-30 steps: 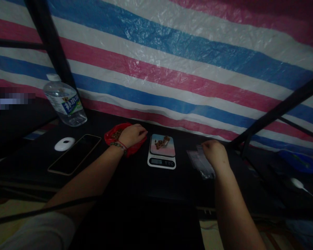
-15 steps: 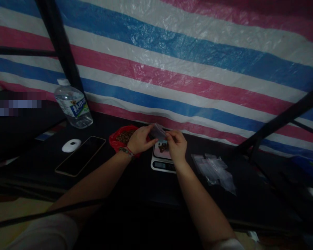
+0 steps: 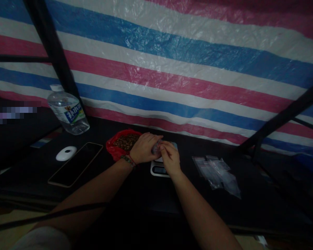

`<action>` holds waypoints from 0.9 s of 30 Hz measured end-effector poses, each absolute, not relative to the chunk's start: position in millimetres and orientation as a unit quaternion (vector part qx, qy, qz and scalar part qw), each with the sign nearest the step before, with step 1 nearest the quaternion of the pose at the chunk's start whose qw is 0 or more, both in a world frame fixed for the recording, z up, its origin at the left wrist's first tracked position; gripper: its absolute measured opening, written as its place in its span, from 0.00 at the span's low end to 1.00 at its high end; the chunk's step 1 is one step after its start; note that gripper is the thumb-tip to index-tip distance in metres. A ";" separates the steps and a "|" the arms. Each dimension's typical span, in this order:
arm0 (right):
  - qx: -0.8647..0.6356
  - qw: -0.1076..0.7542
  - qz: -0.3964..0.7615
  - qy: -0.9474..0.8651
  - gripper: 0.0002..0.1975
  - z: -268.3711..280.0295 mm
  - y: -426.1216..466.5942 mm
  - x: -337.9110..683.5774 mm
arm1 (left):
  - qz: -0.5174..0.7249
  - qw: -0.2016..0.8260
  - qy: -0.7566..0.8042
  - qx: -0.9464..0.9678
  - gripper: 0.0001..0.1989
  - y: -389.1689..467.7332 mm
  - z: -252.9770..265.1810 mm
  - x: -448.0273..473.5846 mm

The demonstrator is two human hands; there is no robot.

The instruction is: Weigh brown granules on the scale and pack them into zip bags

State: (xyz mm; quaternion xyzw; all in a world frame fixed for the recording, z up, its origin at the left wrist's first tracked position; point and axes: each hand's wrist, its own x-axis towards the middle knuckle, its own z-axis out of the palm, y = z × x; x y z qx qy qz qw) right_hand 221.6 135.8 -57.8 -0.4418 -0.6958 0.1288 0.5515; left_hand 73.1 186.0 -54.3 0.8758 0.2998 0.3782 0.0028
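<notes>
Above the small digital scale, my left hand and my right hand meet at a small clear zip bag. The left fingers curl over the bag's far side, while the right thumb and fingertips pinch its near right side. Most of the scale's pan is hidden under my hands, and I cannot tell what lies on it. Close to my left wrist sits a red plastic bag, open at the top, full of small brown pieces. Several flat clear zip bags lie to the right of my right hand.
A phone, a white round device and a clear bottle stand or lie at the left of the black table. Black metal bars slant at both sides. Striped plastic sheeting rises behind.
My hands have come lower and closer together over the scale, and the zip bag has come down with them. The brown pieces seen on the pan are now covered. The view has shifted slightly.
</notes>
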 end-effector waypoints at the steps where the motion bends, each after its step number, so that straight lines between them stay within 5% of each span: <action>1: -0.447 0.544 0.129 -0.698 0.12 -57.3 136.0 221.6 | 0.368 0.000 0.292 0.883 0.24 186.3 -53.4 72.5; 7: -0.506 0.472 0.137 -0.709 0.09 -58.8 138.4 220.0 | 0.326 0.016 0.253 0.911 0.23 188.1 -45.3 66.7; 17: -0.461 0.545 0.096 -0.694 0.15 -63.6 142.2 225.7 | 0.350 0.102 0.263 0.893 0.38 211.5 -55.9 41.0; 23: -0.497 0.539 0.116 -0.670 0.09 -66.3 148.1 226.4 | 0.406 0.348 0.252 0.806 0.35 220.3 -75.1 40.7; 27: -0.505 0.536 0.136 -0.662 0.14 -67.1 149.9 226.9 | 0.423 0.548 0.230 0.684 0.27 221.7 -79.8 42.1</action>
